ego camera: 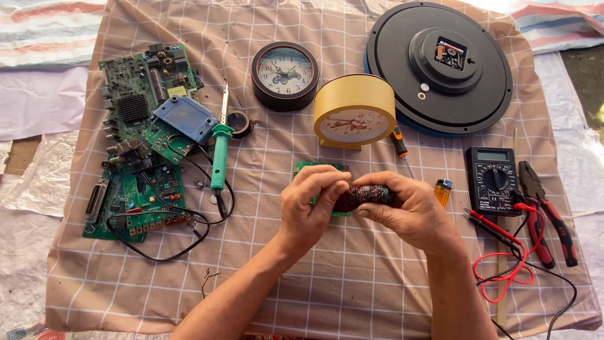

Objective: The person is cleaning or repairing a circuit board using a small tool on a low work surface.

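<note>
Both hands grip a dark wound coil over a small green board at the middle of the checked cloth: the left hand pinches one end, the right hand closes around the other, steadying it. A yellow clock stands just behind.

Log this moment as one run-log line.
left hand: grips coil end | right hand: grips dark wound coil | under: small green board | nearby: yellow clock, multimeter

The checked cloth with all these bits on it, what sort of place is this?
Probably a makeshift electronics and clock repair spot: a soldering iron, circuit boards, a multimeter and clocks lie on the cloth.
</note>
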